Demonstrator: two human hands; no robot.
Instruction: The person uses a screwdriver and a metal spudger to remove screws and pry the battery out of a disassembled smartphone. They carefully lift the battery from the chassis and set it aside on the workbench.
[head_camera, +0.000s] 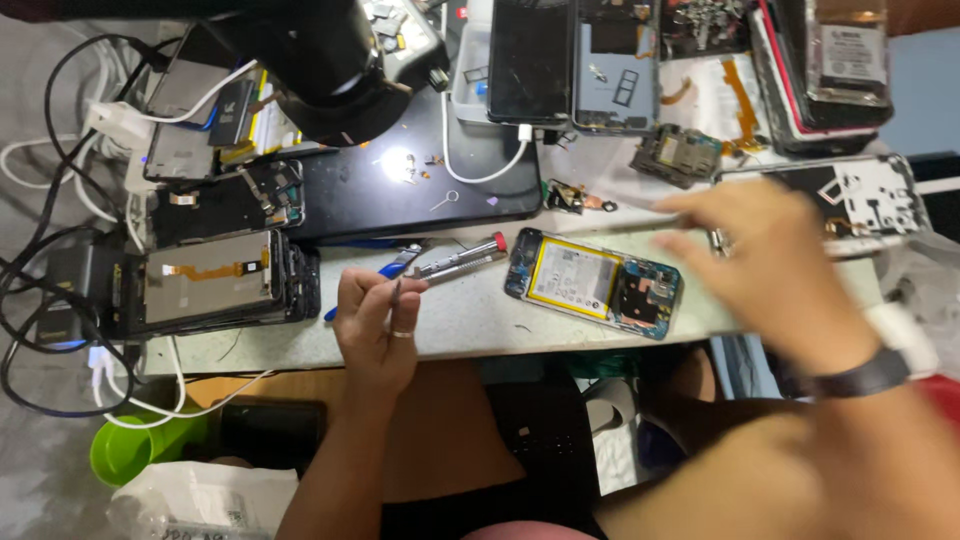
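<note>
Our left hand (375, 325) has its fingers (352, 290) pinched around a thin grey tool (396, 292) that points upward, just short of a silver screwdriver (462, 258) with a red cap lying on the pale worktop (470, 310). Beside that lies an opened phone (595, 283), back off, its yellow-edged battery showing (the circuit board sits at its right end). Our right hand (770, 255) is blurred above the worktop, just right of the phone; we cannot tell whether its fingers grip anything. A stack of screen panels (215, 280) rests at the left, and a black mat (400, 180) lies behind the screwdriver.
</note>
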